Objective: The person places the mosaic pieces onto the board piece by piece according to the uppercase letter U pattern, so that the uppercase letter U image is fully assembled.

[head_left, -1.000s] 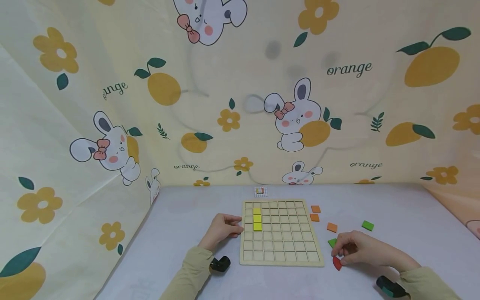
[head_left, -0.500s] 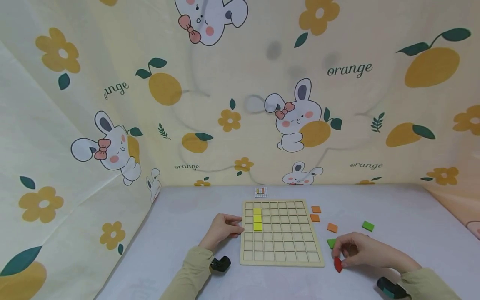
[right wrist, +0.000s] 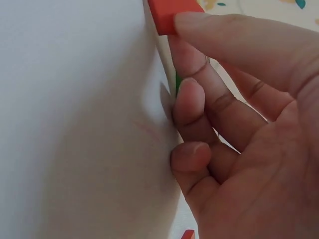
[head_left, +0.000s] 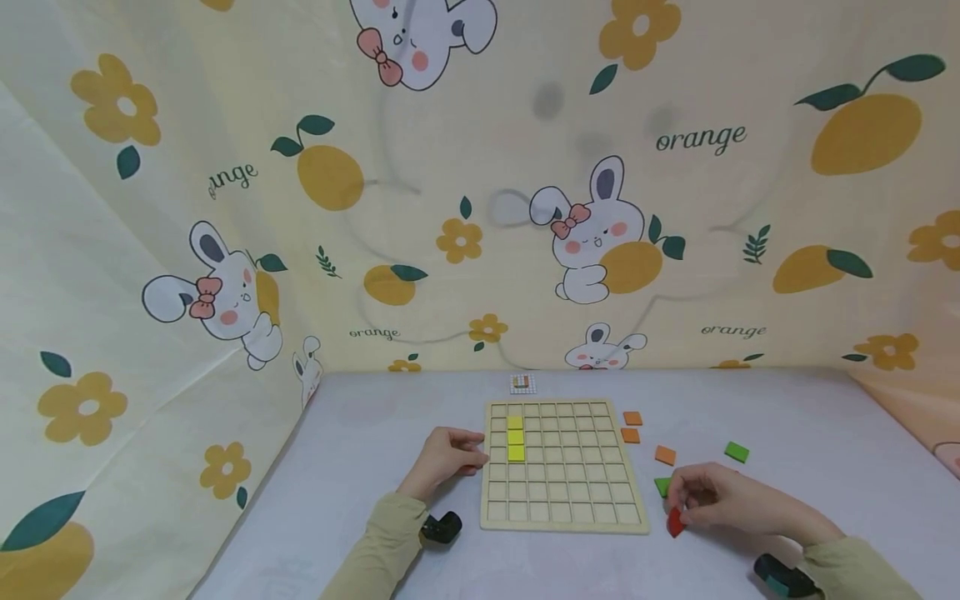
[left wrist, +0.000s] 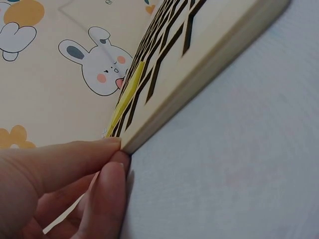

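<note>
Pinching a flat red tile (head_left: 676,522) in the right hand (head_left: 723,502), off the pale wooden grid board (head_left: 562,527).

Its thumb and fingertips close on the tile, to the right of the board's near right corner; whether the piece touches the white tabletop (head_left: 330,467) is hard to tell. The left hand (head_left: 442,458) pinches the board's left edge between its fingertips. Three yellow square tiles (head_left: 515,437) sit in the second column. The step in hand looks like taking up the red tile; the next move seems to call for lifting it leftward over the rim and squaring it to a bare cell.
</note>
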A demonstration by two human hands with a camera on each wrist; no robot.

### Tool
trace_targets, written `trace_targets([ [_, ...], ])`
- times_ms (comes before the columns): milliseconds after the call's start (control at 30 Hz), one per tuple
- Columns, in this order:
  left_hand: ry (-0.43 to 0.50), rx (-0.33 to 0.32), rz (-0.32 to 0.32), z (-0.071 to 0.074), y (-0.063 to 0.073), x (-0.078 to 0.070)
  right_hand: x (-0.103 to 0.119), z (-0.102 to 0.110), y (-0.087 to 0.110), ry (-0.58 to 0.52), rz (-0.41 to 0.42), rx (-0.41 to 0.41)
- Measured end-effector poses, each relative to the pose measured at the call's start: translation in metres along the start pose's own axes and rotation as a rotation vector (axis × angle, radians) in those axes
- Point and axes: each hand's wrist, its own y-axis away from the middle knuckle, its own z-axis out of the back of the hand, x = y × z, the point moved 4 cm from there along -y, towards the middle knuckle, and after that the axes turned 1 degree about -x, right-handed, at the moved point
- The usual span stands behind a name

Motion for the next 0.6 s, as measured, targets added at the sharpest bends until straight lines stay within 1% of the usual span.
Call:
trace_targets([
  [200,0.007,0.007,0.000,0.000,-0.001,0.000,0.005,0.007,-0.002,-0.050,0.014,-0.007],
  [333,0.010,0.008,0.007,0.000,-0.001,0.000,0.016,0.012,-0.008,-0.066,0.056,-0.009],
  [433,0.006,0.008,0.003,0.000,0.000,-0.001,0.025,0.016,-0.014,-0.061,0.071,-0.014],
  [533,0.005,0.007,0.001,0.001,0.001,-0.001,0.032,0.018,-0.022,-0.048,0.052,-0.021],
  [600,0.005,0.007,0.002,0.000,0.001,-0.001,0.036,0.018,-0.026,-0.037,0.023,-0.020],
])
